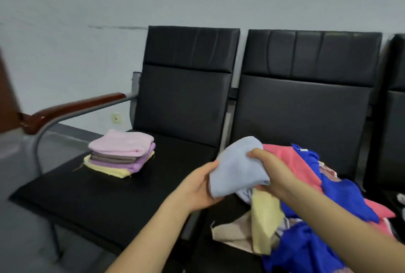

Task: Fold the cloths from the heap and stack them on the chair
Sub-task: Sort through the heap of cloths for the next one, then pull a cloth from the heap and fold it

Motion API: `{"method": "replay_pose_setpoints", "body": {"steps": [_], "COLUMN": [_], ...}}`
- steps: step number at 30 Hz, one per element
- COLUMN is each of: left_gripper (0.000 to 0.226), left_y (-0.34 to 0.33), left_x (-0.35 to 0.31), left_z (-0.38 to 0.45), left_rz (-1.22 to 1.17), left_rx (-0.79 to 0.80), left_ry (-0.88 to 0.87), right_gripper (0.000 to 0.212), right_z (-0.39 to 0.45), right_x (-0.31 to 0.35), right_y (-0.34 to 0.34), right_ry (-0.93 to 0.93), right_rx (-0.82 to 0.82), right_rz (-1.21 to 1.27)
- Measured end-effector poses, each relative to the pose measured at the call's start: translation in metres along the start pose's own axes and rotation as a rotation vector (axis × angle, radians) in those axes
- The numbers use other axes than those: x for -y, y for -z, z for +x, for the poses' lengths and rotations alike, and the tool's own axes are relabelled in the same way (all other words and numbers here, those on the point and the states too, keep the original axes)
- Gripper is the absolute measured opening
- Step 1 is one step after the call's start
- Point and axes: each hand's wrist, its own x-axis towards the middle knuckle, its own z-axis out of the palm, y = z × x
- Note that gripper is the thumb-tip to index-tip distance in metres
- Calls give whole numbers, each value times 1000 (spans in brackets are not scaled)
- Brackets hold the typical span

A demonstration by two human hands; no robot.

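Both hands, left hand [200, 187] and right hand [270, 170], grip a folded light-blue cloth [237, 168]; the folded stack [121, 154] lies leftward on the chair seat [87, 193], the left hand being nearer it.

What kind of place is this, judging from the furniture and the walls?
Probably a waiting area or office room, not a home. A row of joined black padded chairs stands against a plain pale wall, and the end chair has a metal armrest with a wooden top.
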Motion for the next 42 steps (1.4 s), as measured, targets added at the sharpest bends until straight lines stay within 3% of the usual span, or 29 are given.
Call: {"method": "replay_pose_setpoints", "body": {"steps": [4,8,10,13,15,17,20,24,30,34,37,39,42], "left_gripper": [19,35,40,64,92,114,125,109,95,88,71,51,29], "left_y": [58,130,162,208,237,261,283,292,297,277,241,213,152], "left_x": [-60,-145,-192,-223,-202,-162,-134,-152,-186,-181,-158,-139,-102], "left_z": [-5,-6,-4,0,6,13,28,60,100,105,86,76,61], "left_rz": [143,459,602,731,675,528,436,520,511,601,603,603,573], "left_rx": [-167,-446,-594,-961,-1143,-1124,-1084,-1137,-959,-1153,-1256,-1180,-889], "left_ry": [-188,-332,-445,-591,-508,-410,-462,-476,-509,-442,-477,-540,-466], "right_gripper": [8,24,20,10,18,34,38,45,55,51,43,27,12], "right_z": [66,130,157,191,208,212,211,229,276,257,229,205,149], "right_x": [-7,-1,5,-7,-34,-65,-91,-95,-79,-89,-91,-90,-79], "right_y": [-77,-163,-208,-265,-292,-303,-310,-312,-299,-273,-229,-191,-122], "right_ry": [34,98,145,119,43,-24,-69,-39,69,4,10,73,173], "right_rx": [-36,83,137,152,156,167,220,205,154,209,158,123,110], "right_rz": [-159,-208,-134,-67,-212,-364,-201,-129,-253,-210,-208,-246,-322]}}
